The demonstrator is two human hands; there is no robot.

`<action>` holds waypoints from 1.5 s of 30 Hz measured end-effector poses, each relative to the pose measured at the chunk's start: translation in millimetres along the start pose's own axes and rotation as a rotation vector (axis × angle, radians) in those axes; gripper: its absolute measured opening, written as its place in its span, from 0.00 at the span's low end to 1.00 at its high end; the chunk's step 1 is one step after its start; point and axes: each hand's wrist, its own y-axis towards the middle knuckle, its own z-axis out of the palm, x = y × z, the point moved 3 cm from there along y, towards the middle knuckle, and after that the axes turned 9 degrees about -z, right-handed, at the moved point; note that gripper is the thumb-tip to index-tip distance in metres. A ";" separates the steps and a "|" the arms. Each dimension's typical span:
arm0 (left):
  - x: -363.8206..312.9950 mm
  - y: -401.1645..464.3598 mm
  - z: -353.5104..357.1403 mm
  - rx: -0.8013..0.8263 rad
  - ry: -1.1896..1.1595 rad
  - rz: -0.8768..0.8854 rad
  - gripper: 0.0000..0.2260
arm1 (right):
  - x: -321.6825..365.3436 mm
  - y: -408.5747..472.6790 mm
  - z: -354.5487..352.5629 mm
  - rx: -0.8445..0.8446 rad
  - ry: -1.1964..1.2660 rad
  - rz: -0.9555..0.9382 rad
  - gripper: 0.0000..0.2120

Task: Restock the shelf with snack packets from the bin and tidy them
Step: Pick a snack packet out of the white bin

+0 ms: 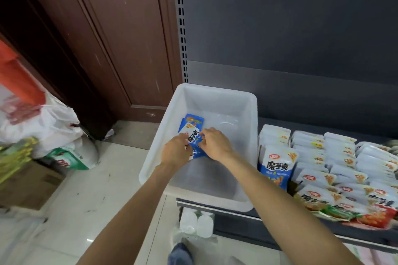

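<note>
A white plastic bin [251, 135] rests on the left end of the dark shelf [237, 211]. Inside it lie a few blue-and-white snack packets [191, 123]. Both my hands reach into the bin. My left hand [175, 150] and my right hand [215, 143] grip the same small stack of packets from either side. To the right, rows of matching packets [336, 157] fill the shelf, one standing upright [276, 168] at the front left. Red and green packets [366, 215] lie along the shelf's front edge.
A brown wooden door [97, 38] stands to the left of the shelf's slotted upright [182, 28]. White bags [43, 122] and a cardboard box [28, 183] sit on the tiled floor at the left. White bottles [197, 224] stand under the shelf.
</note>
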 end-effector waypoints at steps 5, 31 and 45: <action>7.3 25.9 25.8 0.165 0.170 -0.002 0.22 | -24.3 22.3 29.8 0.080 -0.135 0.176 0.25; -136.1 -121.6 24.4 0.102 -0.288 0.715 0.09 | -71.9 -231.8 -128.1 -0.632 0.643 0.157 0.08; -131.5 -115.8 37.5 -0.008 0.246 0.649 0.16 | -75.3 -200.1 -115.1 -0.300 -0.025 0.121 0.12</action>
